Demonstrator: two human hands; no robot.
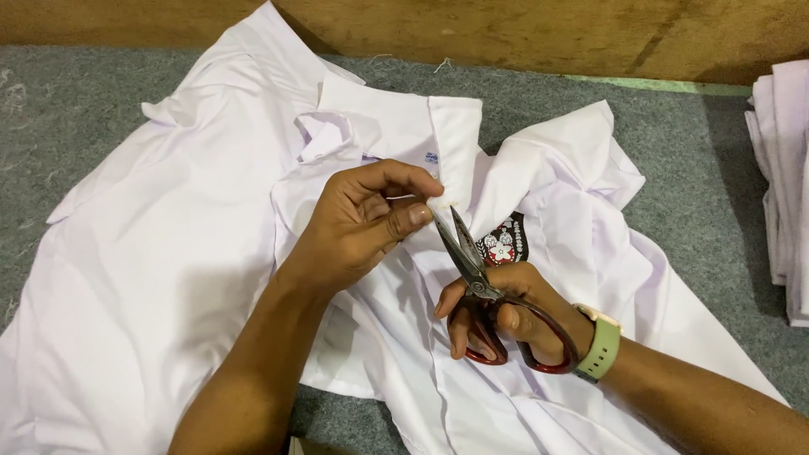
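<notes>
A white shirt (168, 244) lies spread over a grey felt-covered table (691, 168), with an embroidered dark badge (503, 243) on its chest. My left hand (362, 223) pinches the shirt's front edge just below the collar (396, 126). My right hand (506, 316), with a pale green watch (600, 344) on the wrist, grips red-handled scissors (476, 282). The slightly parted blades point up at the pinched bit of cloth, right beside my left thumb.
A stack of folded white garments (784, 177) sits at the right edge of the table. A wooden board (522, 34) runs along the back. Loose threads lie on the felt near the board.
</notes>
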